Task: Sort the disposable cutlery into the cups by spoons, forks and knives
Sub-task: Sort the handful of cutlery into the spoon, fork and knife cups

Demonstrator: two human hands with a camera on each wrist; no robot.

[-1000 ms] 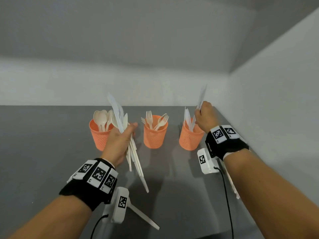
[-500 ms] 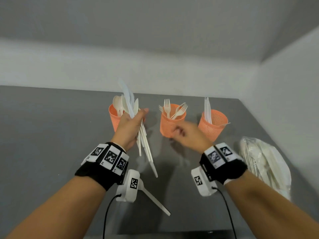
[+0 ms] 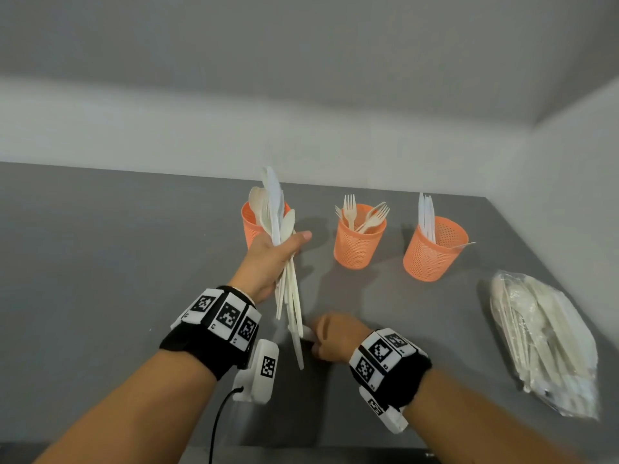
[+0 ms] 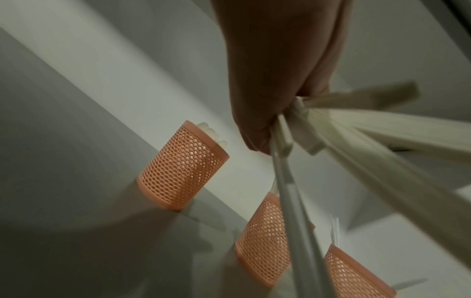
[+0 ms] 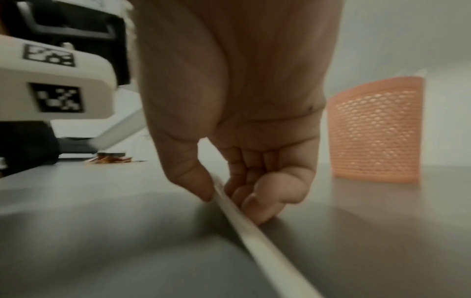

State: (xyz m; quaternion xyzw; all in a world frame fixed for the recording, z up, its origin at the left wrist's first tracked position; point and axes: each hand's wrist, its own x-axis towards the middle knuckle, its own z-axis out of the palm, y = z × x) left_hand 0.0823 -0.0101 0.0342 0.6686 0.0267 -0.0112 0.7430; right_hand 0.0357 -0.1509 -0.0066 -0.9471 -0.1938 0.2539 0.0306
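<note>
The left hand (image 3: 268, 262) grips a mixed bundle of cutlery (image 3: 284, 256) upright at eleven o'clock, keeping handles reachable. The right hand (image 3: 335, 339) pinches one handle (image 5: 244, 217) between thumb and fingers, likely to draw it out for the cups (image 3: 358, 246) at twelve.

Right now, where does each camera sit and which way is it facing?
Head: above, looking forward and down at the grey table, three orange cups and a bag of cutlery; both forearms and hands show.
Left wrist: under the left hand, looking along it at the bundle of cutlery it grips, cups beyond.
Right wrist: low over the table, looking along the right hand pinching one handle.
Shared: head and left wrist both show all three cups.
</note>
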